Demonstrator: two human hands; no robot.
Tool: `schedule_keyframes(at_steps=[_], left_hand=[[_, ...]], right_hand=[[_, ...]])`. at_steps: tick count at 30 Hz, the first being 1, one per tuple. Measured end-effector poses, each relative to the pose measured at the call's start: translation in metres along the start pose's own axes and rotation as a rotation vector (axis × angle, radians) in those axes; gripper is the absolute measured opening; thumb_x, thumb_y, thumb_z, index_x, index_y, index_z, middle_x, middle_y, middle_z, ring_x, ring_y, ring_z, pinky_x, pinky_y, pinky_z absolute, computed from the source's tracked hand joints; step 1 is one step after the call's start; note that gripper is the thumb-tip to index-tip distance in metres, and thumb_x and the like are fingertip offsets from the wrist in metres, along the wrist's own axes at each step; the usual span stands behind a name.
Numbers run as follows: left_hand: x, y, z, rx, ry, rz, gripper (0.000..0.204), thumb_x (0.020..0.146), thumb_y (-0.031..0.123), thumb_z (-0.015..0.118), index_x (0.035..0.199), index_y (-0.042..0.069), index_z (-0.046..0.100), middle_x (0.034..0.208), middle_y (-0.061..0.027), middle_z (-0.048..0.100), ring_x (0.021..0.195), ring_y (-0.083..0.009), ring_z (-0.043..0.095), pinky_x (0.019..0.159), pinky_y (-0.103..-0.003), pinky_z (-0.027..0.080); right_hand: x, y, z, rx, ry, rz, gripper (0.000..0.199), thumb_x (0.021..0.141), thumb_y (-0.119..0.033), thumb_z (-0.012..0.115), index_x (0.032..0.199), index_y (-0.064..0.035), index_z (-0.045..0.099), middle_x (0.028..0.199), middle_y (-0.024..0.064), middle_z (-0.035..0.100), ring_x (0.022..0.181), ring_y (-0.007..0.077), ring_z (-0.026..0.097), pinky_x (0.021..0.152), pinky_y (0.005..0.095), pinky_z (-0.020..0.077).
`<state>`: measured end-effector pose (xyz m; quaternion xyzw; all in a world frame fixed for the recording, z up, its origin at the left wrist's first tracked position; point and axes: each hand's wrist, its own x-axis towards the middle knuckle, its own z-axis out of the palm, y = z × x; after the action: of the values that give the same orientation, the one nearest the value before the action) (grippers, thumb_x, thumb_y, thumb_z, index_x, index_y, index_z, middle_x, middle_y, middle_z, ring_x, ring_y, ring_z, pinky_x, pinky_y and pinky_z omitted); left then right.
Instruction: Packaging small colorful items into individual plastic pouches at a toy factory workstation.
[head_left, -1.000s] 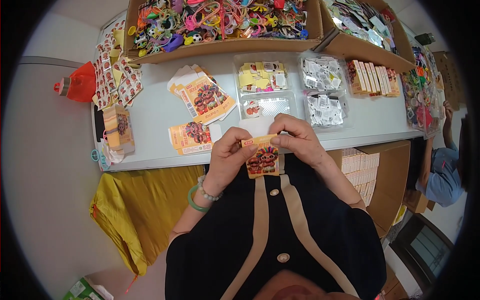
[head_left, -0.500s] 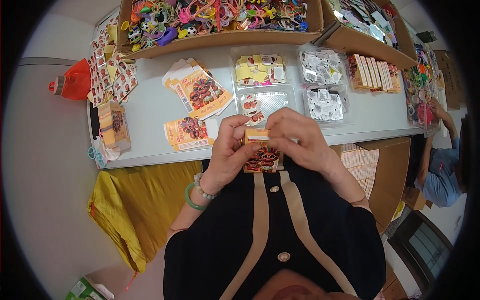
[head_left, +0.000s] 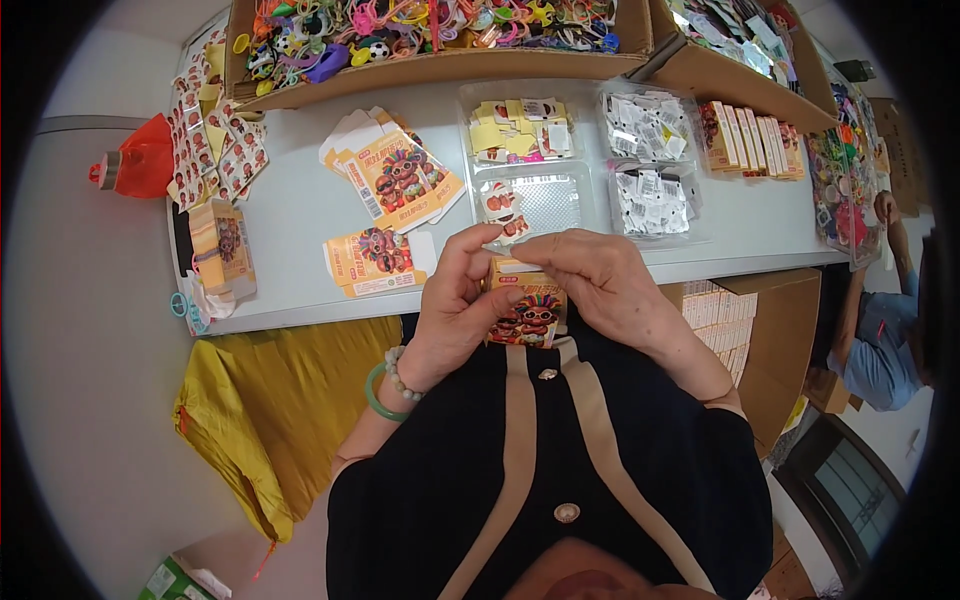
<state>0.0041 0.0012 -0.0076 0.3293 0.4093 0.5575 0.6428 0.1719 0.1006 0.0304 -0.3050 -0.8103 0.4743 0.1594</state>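
Held close against the person's front, just off the near edge of the table (head_left: pixel 285 220), is a small printed box (head_left: pixel 526 318), its picture face turned up. The left hand (head_left: pixel 458 305) has hold of it, thumb pressed on that face, fingers bent round its left side. The right hand (head_left: pixel 610 295) touches it too, fingers together and nearly straight across its top edge; I can't tell how tightly that hand grips. Left of them, by the table's near edge, lie flat cartons (head_left: pixel 375 262); a fanned pile of cartons (head_left: pixel 395 180) sits farther in. Straight beyond the hands is a clear tray (head_left: pixel 552 205) with some face stickers (head_left: pixel 505 205) at its left. Along the table's far edge stands a big cardboard box (head_left: pixel 440 77) heaped with colourful trinkets (head_left: pixel 375 48).
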Motion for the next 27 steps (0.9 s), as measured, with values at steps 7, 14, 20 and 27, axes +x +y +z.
schedule_keyframes(at_steps=[7,14,20,27], left_hand=[[-0.001,-0.009,-0.004,0.117,-0.005,0.033,0.053,0.087,-0.008,0.056,0.135,0.004,0.036,0.114,-0.0086,0.056,0.108,-0.0131,0.054,0.088,-0.025,0.046],[-0.004,-0.006,0.0,0.175,-0.02,-0.03,0.054,0.085,-0.008,0.06,0.134,0.003,0.04,0.125,-0.0077,0.051,0.112,-0.0124,0.051,0.09,-0.026,0.045],[-0.002,-0.009,0.002,0.281,0.011,0.03,0.061,0.082,-0.008,0.063,0.137,0.006,0.039,0.125,-0.0051,0.052,0.113,-0.011,0.05,0.09,-0.024,0.043],[-0.001,-0.01,0.0,0.292,0.023,0.055,0.063,0.082,-0.007,0.065,0.137,0.008,0.04,0.119,-0.0032,0.055,0.101,-0.0068,0.051,0.083,-0.021,0.044]], right_hand=[[-0.009,-0.004,-0.002,-0.063,-0.025,-0.069,0.031,0.084,0.001,0.057,0.114,-0.002,0.061,0.102,0.0149,0.065,0.092,0.0291,0.062,0.08,0.0351,0.0498],[-0.01,0.004,0.005,0.29,0.054,0.21,0.014,0.086,-0.01,0.06,0.096,-0.0038,0.067,0.08,0.0129,0.067,0.07,0.0292,0.066,0.062,0.0333,0.0518],[-0.009,0.002,0.01,0.049,0.151,0.026,0.017,0.08,-0.008,0.061,0.096,-0.0083,0.067,0.076,0.0103,0.066,0.068,0.0266,0.065,0.058,0.0331,0.0505],[-0.004,-0.002,0.006,-0.265,0.109,-0.136,0.032,0.073,-0.003,0.06,0.104,-0.0099,0.063,0.081,0.0078,0.066,0.073,0.0269,0.066,0.057,0.0366,0.0503]])
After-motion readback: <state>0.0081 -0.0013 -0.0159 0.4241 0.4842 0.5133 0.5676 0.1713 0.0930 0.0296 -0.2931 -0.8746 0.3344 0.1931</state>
